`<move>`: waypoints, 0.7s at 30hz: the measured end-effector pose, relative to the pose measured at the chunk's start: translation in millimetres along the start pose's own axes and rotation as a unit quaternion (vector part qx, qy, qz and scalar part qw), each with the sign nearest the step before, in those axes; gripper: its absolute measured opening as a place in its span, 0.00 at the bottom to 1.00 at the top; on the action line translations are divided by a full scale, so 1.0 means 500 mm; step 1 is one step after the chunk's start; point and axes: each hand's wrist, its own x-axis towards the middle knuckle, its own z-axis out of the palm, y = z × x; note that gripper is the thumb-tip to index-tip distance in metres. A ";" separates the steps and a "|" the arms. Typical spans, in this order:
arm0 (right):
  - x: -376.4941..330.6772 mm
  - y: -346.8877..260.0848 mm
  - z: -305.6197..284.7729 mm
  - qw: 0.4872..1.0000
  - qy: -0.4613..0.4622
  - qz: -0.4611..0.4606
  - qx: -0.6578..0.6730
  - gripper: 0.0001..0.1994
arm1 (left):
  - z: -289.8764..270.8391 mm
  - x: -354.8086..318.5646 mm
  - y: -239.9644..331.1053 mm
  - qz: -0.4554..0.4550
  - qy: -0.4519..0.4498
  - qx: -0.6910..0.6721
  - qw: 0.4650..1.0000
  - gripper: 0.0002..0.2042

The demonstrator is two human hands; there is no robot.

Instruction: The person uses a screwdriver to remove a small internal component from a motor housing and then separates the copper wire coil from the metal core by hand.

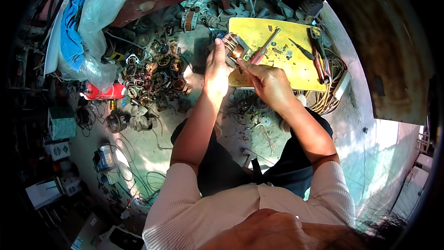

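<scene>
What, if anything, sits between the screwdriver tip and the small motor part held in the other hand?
Nothing visible. The left hand holds the small motor part over the yellow board; the right hand angles the screwdriver beside it, with no object between them.

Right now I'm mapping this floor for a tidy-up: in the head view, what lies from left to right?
Blue cloth → red canister → pile of motor stators → left hand holding a small motor core → right hand with a screwdriver → pliers on the yellow board.
</scene>
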 end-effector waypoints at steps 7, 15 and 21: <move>-0.002 0.002 -0.011 1.000 -0.009 -0.007 -0.008 0.17 | -0.018 0.015 0.011 -0.039 0.068 -0.087 0.993 0.26; -0.002 0.008 -0.014 1.000 -0.004 -0.006 -0.015 0.19 | -0.036 0.021 -0.003 -0.039 0.031 -0.091 0.995 0.31; 0.000 0.004 -0.014 0.999 -0.012 -0.011 -0.028 0.17 | -0.036 0.018 -0.001 -0.037 0.028 -0.068 0.997 0.31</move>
